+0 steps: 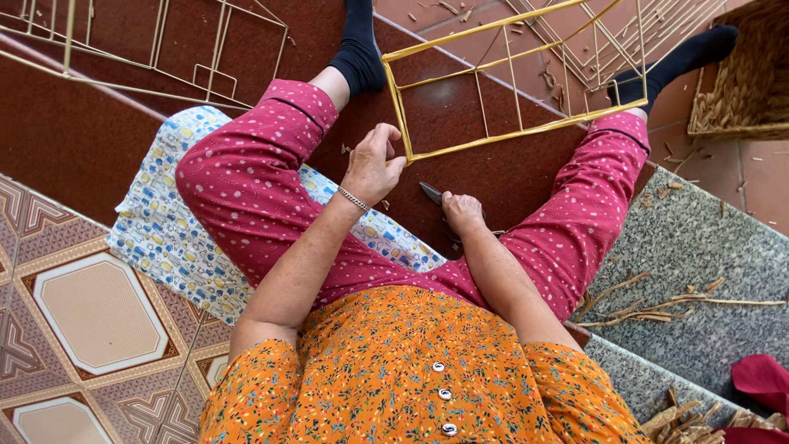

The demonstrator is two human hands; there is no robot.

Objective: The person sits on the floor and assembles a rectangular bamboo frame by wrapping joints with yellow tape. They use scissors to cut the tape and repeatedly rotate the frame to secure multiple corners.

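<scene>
Frame corner sits pinched in my left hand, the yellow wire frame running long up and away between my feet, while my right hand, just below it, is closed on a dark blade.

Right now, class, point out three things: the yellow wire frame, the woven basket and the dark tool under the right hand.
Frame [485, 141], head view, near bottom rail.
Basket [744, 82], head view, woven side.
Tool [431, 192], head view, dark tip.
</scene>
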